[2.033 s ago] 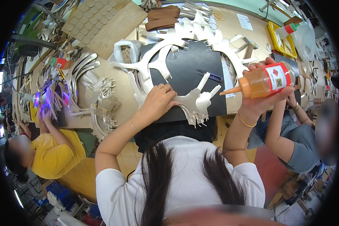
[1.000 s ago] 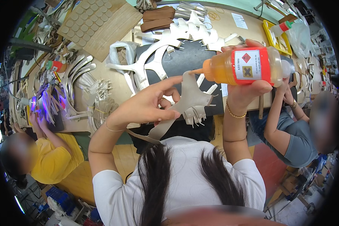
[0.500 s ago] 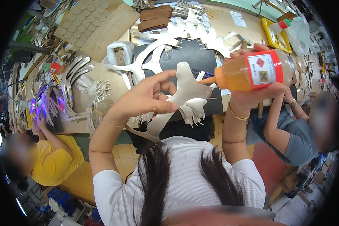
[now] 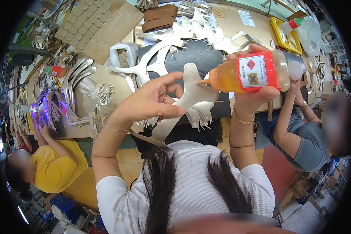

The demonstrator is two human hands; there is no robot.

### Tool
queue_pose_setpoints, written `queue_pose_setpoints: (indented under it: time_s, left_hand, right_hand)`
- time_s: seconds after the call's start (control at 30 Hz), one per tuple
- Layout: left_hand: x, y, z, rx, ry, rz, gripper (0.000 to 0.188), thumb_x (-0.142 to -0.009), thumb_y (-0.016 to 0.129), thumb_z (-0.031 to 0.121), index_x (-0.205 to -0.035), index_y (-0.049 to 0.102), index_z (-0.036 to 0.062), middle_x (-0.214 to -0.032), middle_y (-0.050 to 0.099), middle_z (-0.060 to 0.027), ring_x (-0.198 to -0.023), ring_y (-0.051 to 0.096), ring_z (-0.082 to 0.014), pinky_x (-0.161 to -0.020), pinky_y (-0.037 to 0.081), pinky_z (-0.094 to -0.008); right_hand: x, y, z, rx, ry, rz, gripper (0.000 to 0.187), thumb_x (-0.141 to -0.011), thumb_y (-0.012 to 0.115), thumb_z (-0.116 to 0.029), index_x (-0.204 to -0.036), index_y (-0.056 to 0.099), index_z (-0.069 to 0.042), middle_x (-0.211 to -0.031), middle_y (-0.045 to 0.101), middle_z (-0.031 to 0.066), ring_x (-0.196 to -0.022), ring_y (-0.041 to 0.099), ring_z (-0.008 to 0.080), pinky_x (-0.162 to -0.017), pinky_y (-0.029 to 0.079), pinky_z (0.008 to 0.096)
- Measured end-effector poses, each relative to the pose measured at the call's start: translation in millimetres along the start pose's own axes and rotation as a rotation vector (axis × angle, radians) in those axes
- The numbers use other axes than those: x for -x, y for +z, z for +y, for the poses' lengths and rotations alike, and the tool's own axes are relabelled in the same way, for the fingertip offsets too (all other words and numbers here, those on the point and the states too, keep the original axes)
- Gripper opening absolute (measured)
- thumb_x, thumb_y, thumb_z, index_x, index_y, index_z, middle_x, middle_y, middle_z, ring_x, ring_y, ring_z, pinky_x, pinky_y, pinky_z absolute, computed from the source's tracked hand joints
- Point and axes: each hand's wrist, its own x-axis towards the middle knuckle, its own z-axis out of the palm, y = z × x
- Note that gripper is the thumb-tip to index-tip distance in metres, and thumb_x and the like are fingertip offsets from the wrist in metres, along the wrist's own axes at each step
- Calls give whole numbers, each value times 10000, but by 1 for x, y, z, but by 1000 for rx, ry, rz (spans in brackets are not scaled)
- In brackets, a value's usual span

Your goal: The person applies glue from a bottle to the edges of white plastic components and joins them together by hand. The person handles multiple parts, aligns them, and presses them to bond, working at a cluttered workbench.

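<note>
My left hand point(image 4: 152, 99) pinches a cream leather strap piece point(image 4: 192, 87) between thumb and fingers, holding its wide branched end up over the table. In my right hand point(image 4: 257, 95) lies a clear squeeze bottle point(image 4: 238, 74) of amber liquid with a red and white label, tipped on its side. Its orange nozzle point(image 4: 203, 82) points left, with the tip at the face of the leather piece; whether it touches I cannot tell. Beneath, a fanned stack of similar cream pieces point(image 4: 199, 115) rests at the edge of a black mat point(image 4: 183, 58).
More cream strap pieces point(image 4: 160, 48) curve across the mat. Left are a plastic bag point(image 4: 123, 54), strap bundles point(image 4: 95, 91) and a board of round discs point(image 4: 85, 25). A yellow tray point(image 4: 286, 37) stands far right. Co-workers in yellow point(image 4: 62, 165) and grey-blue point(image 4: 310, 150) sit either side.
My right hand has brought the bottle left, so its nozzle tip has shifted inward over the leather piece. My left hand stays almost still. A round white object now shows beside the right co-worker's hand.
</note>
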Motion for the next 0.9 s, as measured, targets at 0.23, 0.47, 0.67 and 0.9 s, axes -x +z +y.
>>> queue_pose_setpoints:
  time_s: [0.23, 0.47, 0.67, 0.9]
  left_hand:
    - [-6, 0, -3, -25, 21, -50, 760, -699, 703, -78, -1358, 328, -26, -1001, 562, -50, -679, 551, -23, -555, 420, -141]
    - [-37, -40, -14, -238, 78, 169, 523, -728, 743, 34, -1193, 511, -24, -883, 545, 6, -720, 562, -33, -550, 422, -150]
    - [-101, -87, -2, -487, 96, 279, 459, -771, 736, 177, -1148, 577, -30, -734, 509, 51, -609, 453, -22, -489, 341, -183]
    - [-183, -80, -5, -760, 188, 221, 370, -770, 735, 209, -1057, 651, -10, -698, 596, -3, -602, 498, -43, -484, 378, -207]
  right_hand:
    - [8, 6, 5, -195, 105, 19, 1067, -624, 448, -869, -1210, 416, 23, -954, 601, 144, -890, 626, 285, -770, 540, 440]
    - [-15, -44, 6, -949, 47, -91, 1002, -681, 529, -794, -1246, 399, 23, -1043, 558, 157, -970, 546, 301, -820, 492, 449]
    - [-13, -60, 4, -904, 43, -11, 1011, -694, 400, -847, -1234, 404, 8, -1002, 592, 152, -914, 602, 299, -775, 537, 443]
    - [-12, -73, 7, -852, 27, 15, 977, -700, 540, -770, -1250, 394, 24, -1031, 557, 170, -950, 547, 302, -778, 528, 421]
